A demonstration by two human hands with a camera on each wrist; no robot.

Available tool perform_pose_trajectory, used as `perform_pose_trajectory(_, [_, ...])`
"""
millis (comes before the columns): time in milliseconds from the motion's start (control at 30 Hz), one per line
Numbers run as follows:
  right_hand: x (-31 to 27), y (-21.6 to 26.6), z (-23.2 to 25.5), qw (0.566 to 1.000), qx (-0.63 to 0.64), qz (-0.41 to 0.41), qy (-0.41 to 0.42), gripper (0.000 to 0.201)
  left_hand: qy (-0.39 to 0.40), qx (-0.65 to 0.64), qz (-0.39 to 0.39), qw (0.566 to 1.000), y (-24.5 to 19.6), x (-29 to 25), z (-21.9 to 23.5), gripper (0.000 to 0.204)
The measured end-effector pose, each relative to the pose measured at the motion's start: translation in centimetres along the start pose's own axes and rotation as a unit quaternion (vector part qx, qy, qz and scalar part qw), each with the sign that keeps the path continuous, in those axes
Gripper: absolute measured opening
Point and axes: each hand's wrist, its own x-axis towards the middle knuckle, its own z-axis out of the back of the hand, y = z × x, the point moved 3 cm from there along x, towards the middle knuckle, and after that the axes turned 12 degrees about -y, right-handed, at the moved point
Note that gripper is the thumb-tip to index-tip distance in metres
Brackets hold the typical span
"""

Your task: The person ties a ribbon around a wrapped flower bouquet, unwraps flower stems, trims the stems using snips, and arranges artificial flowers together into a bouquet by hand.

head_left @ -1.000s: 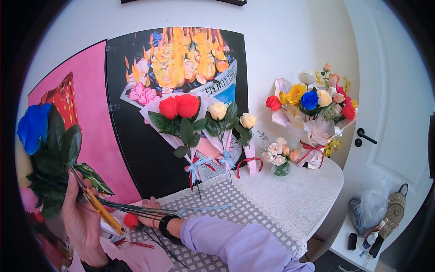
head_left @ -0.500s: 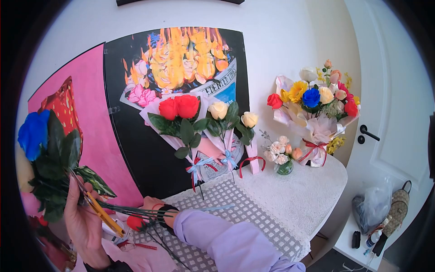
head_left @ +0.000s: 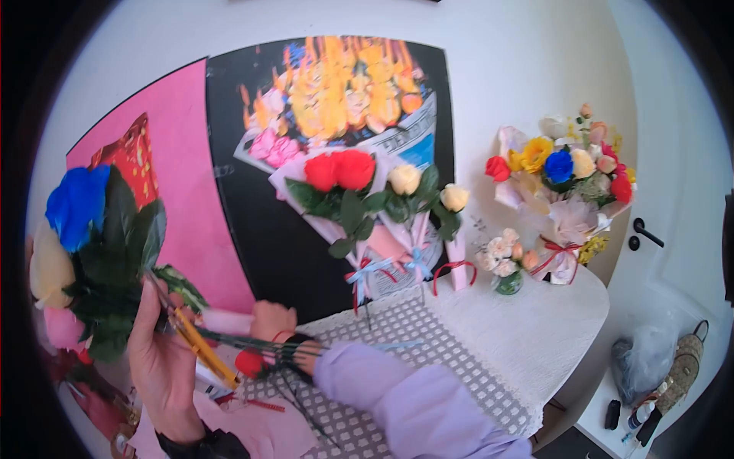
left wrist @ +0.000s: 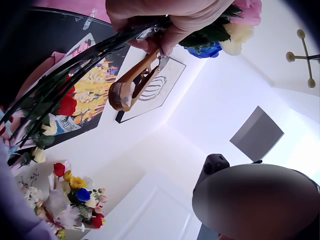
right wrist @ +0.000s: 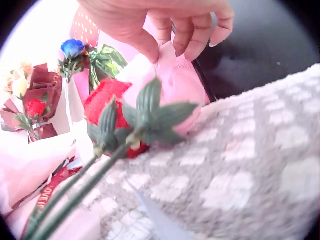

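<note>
My left hand point(head_left: 162, 363) holds a bunch of artificial roses by the stems, with a blue rose point(head_left: 76, 205), a cream rose point(head_left: 50, 264) and a pink rose among dark leaves. Orange-handled cutters point(left wrist: 125, 90) are tucked in the same hand, handles hanging down. Long green stems point(left wrist: 75, 67) run from that hand across the right forearm. Over the table, my right hand point(head_left: 275, 321) pinches the petals of another pink rose point(right wrist: 175, 95) between thumb and fingers. A red rose point(right wrist: 102, 97) lies right beside it on the checked cloth point(right wrist: 225, 185).
Wrapped red roses point(head_left: 338, 170) and cream roses point(head_left: 404, 180) lean on a painted board point(head_left: 252, 252) at the back. A large bouquet point(head_left: 566, 222) and a small glass vase point(head_left: 508, 284) stand at the right. Pink wrapping paper point(head_left: 260, 432) lies in front.
The head view has swung left, so the scene sits further right. My right hand has risen slightly from the cloth, its fingers now bent in. The left hand keeps the bunch and cutters.
</note>
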Motion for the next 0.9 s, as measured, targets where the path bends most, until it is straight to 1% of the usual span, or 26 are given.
perform_pose_trajectory(33, [0.3,0.1,1.5,1.000,0.013,0.008,-0.003,0.013,0.007,-0.024,-0.010,1.000,0.0,0.0,-0.2,0.020])
perform_pose_trajectory(67, [0.4,-0.2,3.1,0.999,0.035,0.034,-0.006,0.017,0.011,-0.048,-0.019,0.999,-0.1,0.0,-0.4,0.021])
perform_pose_trajectory(100, [0.3,-0.7,5.0,0.998,0.051,0.035,0.031,0.020,0.043,-0.053,-0.014,0.998,-0.3,0.0,-0.5,0.021])
perform_pose_trajectory(133, [-0.1,-1.3,6.9,0.993,0.090,0.031,0.072,0.022,0.027,-0.045,-0.018,0.998,-0.4,-0.2,-0.8,0.021])
perform_pose_trajectory(167, [-0.5,-2.1,8.4,0.990,0.086,0.042,0.108,0.024,-0.003,-0.049,-0.028,0.998,-0.4,-0.4,-1.2,0.023])
perform_pose_trajectory(200, [-1.3,-3.2,9.7,0.981,0.125,0.068,0.132,0.019,-0.031,-0.055,-0.039,0.997,-0.5,-0.5,-1.3,0.024])
perform_pose_trajectory(233, [-2.1,-4.4,10.9,0.971,0.136,0.083,0.177,0.018,-0.041,-0.055,-0.045,0.997,-0.7,-0.5,-1.2,0.024])
perform_pose_trajectory(267, [-3.1,-5.5,12.0,0.960,0.146,0.097,0.220,0.019,-0.031,-0.057,-0.043,0.997,-0.7,-0.4,-1.2,0.024])
perform_pose_trajectory(300, [-4.3,-6.1,13.4,0.960,0.112,0.081,0.244,0.019,-0.021,-0.059,-0.040,0.997,-0.6,-0.5,-1.2,0.024])
perform_pose_trajectory(333, [-5.5,-6.6,14.7,0.959,0.077,0.063,0.267,0.020,-0.026,-0.060,-0.041,0.997,-0.5,-0.5,-1.3,0.024])
perform_pose_trajectory(400, [-7.1,-8.1,15.8,0.929,0.017,0.052,0.365,0.028,-0.047,-0.048,-0.041,0.997,-0.3,-0.6,-1.3,0.022])
perform_pose_trajectory(433, [-8.1,-8.3,16.0,0.929,0.018,0.053,0.366,0.028,-0.007,-0.038,-0.039,0.999,-0.1,-0.4,-1.1,0.020])
perform_pose_trajectory(500, [-9.6,-8.6,16.5,0.952,-0.063,0.105,0.279,0.055,0.006,-0.019,-0.047,0.999,0.2,-0.1,-1.0,0.020])
perform_pose_trajectory(533, [-9.6,-8.4,16.4,0.953,-0.061,0.106,0.276,0.055,0.019,-0.003,-0.054,0.998,0.4,-0.1,-1.1,0.020])
perform_pose_trajectory(600, [-9.5,-8.1,15.0,0.935,-0.111,0.089,0.324,0.062,0.032,0.007,-0.051,0.998,0.6,-0.2,-1.3,0.019])
perform_pose_trajectory(633, [-9.7,-8.1,14.4,0.936,-0.111,0.088,0.321,0.062,0.016,0.005,-0.046,0.999,0.7,-0.3,-1.4,0.019])
perform_pose_trajectory(667, [-10.0,-8.0,13.7,0.943,-0.102,0.119,0.293,0.056,0.000,0.002,-0.041,0.999,0.8,-0.4,-1.4,0.018])
perform_pose_trajectory(700, [-10.2,-7.8,13.1,0.948,-0.095,0.149,0.263,0.050,0.004,0.001,-0.040,0.999,0.8,-0.4,-1.5,0.018])
perform_pose_trajectory(733, [-10.1,-7.8,12.5,0.949,-0.097,0.147,0.260,0.050,0.004,-0.002,-0.043,0.999,0.6,-0.4,-1.4,0.018])
perform_pose_trajectory(800, [-10.1,-7.3,11.3,0.949,-0.028,0.141,0.279,0.038,0.006,-0.010,-0.044,0.999,0.4,-0.2,-1.3,0.018])
perform_pose_trajectory(833, [-10.4,-7.1,11.2,0.965,0.014,0.111,0.238,0.033,0.003,-0.019,-0.038,0.999,0.3,-0.2,-1.3,0.018])
perform_pose_trajectory(867, [-10.4,-7.1,11.1,0.965,0.012,0.110,0.237,0.033,-0.001,-0.026,-0.031,0.999,0.1,-0.2,-1.2,0.018])
perform_pose_trajectory(900, [-10.3,-7.1,11.1,0.962,0.018,0.097,0.255,0.032,0.001,-0.030,-0.028,0.999,-0.1,-0.3,-1.1,0.019])
